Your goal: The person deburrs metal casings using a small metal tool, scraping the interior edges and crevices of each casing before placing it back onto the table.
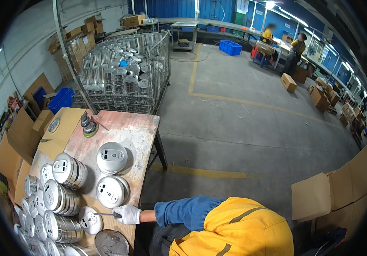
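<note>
My left hand [126,214], in a white glove with a blue sleeve behind it, is closed on a thin metal tool [102,214] at the near edge of a worn table [136,128]. The tool's tip points left at a small round metal lid [90,220]. Just above the hand lies a round metal tin [112,191], and another tin [112,157] lies beyond it. A flat round lid [112,243] sits below the hand. My right hand is out of sight.
Rows of metal tins lying on their sides [59,198] fill the table's left part. A small power tool [88,124] rests at its far end. A wire cage [126,77] packed with tins stands behind. Cardboard boxes [320,194] stand right; two people [296,47] work at far benches.
</note>
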Demonstrator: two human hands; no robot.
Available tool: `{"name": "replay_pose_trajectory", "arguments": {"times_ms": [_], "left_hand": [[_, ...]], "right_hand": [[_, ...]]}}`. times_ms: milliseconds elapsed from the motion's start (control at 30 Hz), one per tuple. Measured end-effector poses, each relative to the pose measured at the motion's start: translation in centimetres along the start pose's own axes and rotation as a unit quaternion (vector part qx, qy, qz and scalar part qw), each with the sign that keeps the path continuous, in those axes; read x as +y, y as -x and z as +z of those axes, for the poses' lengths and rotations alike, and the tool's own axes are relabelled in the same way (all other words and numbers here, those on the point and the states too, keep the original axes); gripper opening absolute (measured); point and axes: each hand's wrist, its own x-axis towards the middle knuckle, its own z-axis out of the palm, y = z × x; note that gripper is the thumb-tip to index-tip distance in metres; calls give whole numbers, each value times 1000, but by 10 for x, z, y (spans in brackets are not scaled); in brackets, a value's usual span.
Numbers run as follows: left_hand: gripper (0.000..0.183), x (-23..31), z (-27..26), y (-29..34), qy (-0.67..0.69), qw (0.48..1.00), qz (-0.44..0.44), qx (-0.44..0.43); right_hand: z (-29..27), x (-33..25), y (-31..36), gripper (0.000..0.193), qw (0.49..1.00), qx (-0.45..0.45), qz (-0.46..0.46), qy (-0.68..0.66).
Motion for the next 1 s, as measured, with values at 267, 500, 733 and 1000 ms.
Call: {"name": "replay_pose_trajectory", "arguments": {"times_ms": [267,500,733,1000], "left_hand": [[32,-2,1,-4,-37,999,16,0],[32,-1,10,-3,-65,997,29,-8],[37,81,-36,5,48,998,7,-25],[37,62,-21,5,-17,997,-35,-68]], "right_hand": [[4,3,2,15,1000,-2,-9,15],[-1,4,2,14,1000,5,-7,9],[6,2,0,14,1000,-5,-7,14],[4,4,2,14,998,8,-27,50]]}}
